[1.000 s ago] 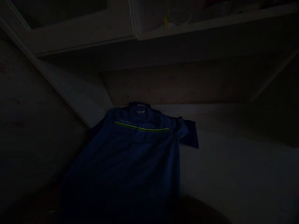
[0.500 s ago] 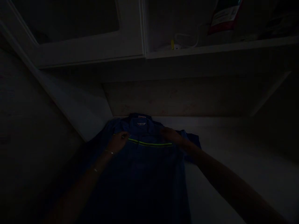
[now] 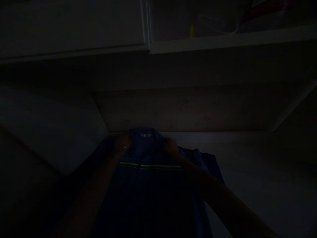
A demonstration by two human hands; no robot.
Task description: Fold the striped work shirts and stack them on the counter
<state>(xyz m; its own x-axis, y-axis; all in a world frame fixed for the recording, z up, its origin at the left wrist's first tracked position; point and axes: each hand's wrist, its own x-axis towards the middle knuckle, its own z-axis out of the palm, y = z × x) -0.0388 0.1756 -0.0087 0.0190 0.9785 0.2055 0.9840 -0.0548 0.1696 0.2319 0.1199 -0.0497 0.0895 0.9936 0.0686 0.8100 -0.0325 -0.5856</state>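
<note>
- Blue shirt (image 3: 151, 185): lies front-up and spread flat on a pale bench (image 3: 260, 185), collar (image 3: 145, 135) at the far end against the back wall, a yellow-green stripe (image 3: 151, 166) running across the chest.
- Left hand (image 3: 122, 145): rests on the shirt just left of the collar, at the shoulder. The dim light does not show whether its fingers are pinching the cloth or merely pressing on it.
- Right hand (image 3: 170, 146): sits just right of the collar at the other shoulder; its fingers look curled on the fabric, but a firm grip cannot be confirmed.
- Position: the collar lies between the two hands, the stripe just nearer the person than both, and the body of the shirt runs back under the forearms.
- Handling note, as a judgement: keeping both hands level and equally far from the collar would hold the shoulders square and the front free of creases.
- Surroundings: a shelf (image 3: 223, 41) runs above the wall, with dim objects on it.
</note>
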